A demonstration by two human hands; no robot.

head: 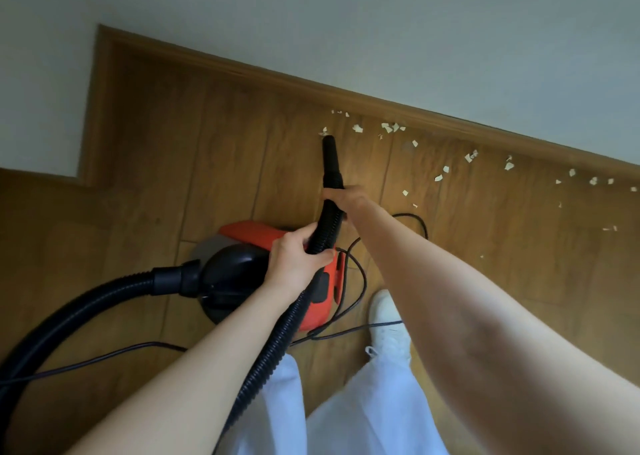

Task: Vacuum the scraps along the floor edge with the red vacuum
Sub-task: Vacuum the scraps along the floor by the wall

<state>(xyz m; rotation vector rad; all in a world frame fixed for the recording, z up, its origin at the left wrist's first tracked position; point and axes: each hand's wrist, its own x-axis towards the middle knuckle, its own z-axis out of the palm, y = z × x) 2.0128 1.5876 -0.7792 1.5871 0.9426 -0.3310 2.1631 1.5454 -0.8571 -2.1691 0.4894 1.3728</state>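
The red vacuum (249,236), red and black, sits on the wooden floor in front of me. Its black ribbed hose (277,343) loops from the left side round to my hands. My left hand (294,264) is shut on the hose just above the vacuum body. My right hand (346,196) grips the hose further up, at the base of the black nozzle (330,158). The nozzle tip points at the floor beside one scrap (324,131). Several pale paper scraps (391,128) lie scattered along the skirting board to the right.
A wooden skirting board (346,92) runs diagonally under the white wall (381,21), with a wall corner at left (86,108). The thin black power cord (360,281) loops on the floor near my white shoe (388,323) and white trousers.
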